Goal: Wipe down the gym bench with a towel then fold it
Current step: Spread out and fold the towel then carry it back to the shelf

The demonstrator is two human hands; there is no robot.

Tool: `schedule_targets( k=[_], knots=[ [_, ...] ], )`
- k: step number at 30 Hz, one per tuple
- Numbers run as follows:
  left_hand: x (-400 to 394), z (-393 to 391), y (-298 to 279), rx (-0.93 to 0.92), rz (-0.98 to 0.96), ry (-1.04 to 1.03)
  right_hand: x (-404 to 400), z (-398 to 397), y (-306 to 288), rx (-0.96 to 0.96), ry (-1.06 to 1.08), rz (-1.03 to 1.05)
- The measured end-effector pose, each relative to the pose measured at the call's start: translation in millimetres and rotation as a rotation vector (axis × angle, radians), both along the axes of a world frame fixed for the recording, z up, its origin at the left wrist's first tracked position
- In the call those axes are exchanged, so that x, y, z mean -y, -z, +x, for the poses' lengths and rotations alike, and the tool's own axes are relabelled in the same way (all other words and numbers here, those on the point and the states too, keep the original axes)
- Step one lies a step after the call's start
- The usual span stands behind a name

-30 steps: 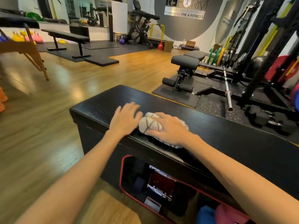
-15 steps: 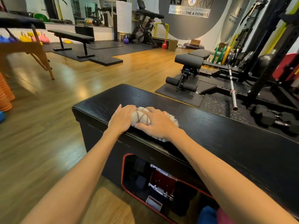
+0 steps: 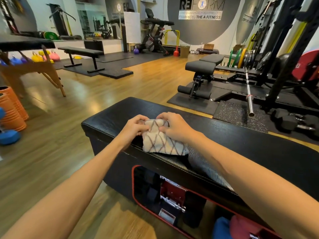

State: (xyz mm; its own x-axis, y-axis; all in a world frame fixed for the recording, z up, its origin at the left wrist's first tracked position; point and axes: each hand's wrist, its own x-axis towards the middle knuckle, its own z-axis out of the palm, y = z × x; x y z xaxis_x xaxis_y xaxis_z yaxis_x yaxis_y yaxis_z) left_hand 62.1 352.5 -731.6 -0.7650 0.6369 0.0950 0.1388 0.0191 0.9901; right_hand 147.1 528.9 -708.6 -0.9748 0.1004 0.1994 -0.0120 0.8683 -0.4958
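Both arms are stretched forward and inward over the bench (image 3: 241, 140), the forearms converging so that the two hands meet at the towel (image 3: 160, 142). The left hand (image 3: 133, 128) is seen from the back, its fingers curled in and its thumb laid against the towel's left upper edge. The right hand (image 3: 174, 126) is arched, knuckles up, with its fingertips bent down onto the towel's far right corner. By each hand the cloth is pinched at its far edge, so both grips are closed on fabric.

One towel is seen, cream with a brown crossed-line pattern. It lies on the padded black top of the bench, near the left end and close to the near edge. Its far edge is raised slightly between the fingers, while the rest is spread toward the viewer, below and between the two wrists; its right part is covered by the right forearm.

One such bench is being worked on. Farther off, one flat bench (image 3: 81, 52) and one adjustable bench (image 3: 202, 66) are seen, along with one barbell (image 3: 248, 94) lying on the mat. Orange rollers (image 3: 13, 107) stand at the left edge, their count unclear.
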Motion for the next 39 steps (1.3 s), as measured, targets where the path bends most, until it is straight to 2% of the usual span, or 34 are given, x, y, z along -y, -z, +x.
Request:
schedule_targets(
  k=[2, 4, 9, 13, 15, 17, 20, 22, 24, 26, 28, 30, 32, 35, 37, 39],
  knots=[
    [1.4, 1.4, -2.4, 0.118, 0.026, 0.036, 2.8, 0.2, -16.0, -0.010, -0.040, 0.094],
    [1.4, 2.5, -5.3, 0.193, 0.013, 0.031, 3.3, -0.3, -35.7, -0.058, -0.072, 0.074],
    [-7.4, 7.2, -20.3, 0.167, -0.074, 0.017, -2.7, -4.3, -83.0, -0.248, 0.006, -0.014],
    [-14.6, -0.5, -36.6, 0.001, 0.009, -0.475, -13.0, 1.2, -105.1, -0.380, 0.008, -0.071],
    [-7.5, -3.7, -38.5, -0.102, -0.033, -0.641, -25.0, 12.2, -98.9, -0.407, 0.029, -0.041],
    [0.6, -6.4, -30.2, -0.134, -0.209, -0.632, -43.3, 26.3, -75.9, -0.336, 0.034, 0.017],
    [7.2, -7.7, -16.1, -0.122, -0.581, -0.380, -70.1, 53.4, -26.2, -0.045, 0.018, 0.163],
    [4.8, -12.5, -16.5, -0.317, -0.804, -0.379, -79.3, 70.1, -5.0, 0.177, 0.042, 0.233],
    [-4.9, -19.7, -22.1, -0.603, -0.890, -0.454, -80.1, 74.6, 0.1, 0.202, 0.107, 0.175],
    [-21.5, -28.6, -26.7, -0.727, -0.838, -0.369, -73.7, 66.4, -2.1, 0.120, 0.186, 0.049],
    [-38.5, -37.3, -26.3, -0.605, -0.805, -0.188, -66.8, 53.0, -6.2, 0.018, 0.254, -0.179],
    [-47.2, -42.4, -18.9, -0.476, -0.847, -0.072, -62.1, 44.1, -6.6, 0.016, 0.327, -0.360],
    [-49.8, -41.2, -9.8, -0.501, -0.774, -0.127, -56.0, 45.0, -7.1, 0.086, 0.373, -0.320],
    [-49.5, -35.4, -8.1, -0.604, -0.557, -0.303, -49.1, 48.7, -3.2, -0.012, 0.387, -0.232],
    [-46.4, -34.6, -18.4, -0.550, -0.506, -0.320, -45.6, 46.5, -8.6, -0.113, 0.419, -0.364],
    [-40.9, -37.5, -32.5, -0.459, -0.592, -0.270, -45.8, 44.5, -19.7, -0.126, 0.465, -0.665]
  ],
)
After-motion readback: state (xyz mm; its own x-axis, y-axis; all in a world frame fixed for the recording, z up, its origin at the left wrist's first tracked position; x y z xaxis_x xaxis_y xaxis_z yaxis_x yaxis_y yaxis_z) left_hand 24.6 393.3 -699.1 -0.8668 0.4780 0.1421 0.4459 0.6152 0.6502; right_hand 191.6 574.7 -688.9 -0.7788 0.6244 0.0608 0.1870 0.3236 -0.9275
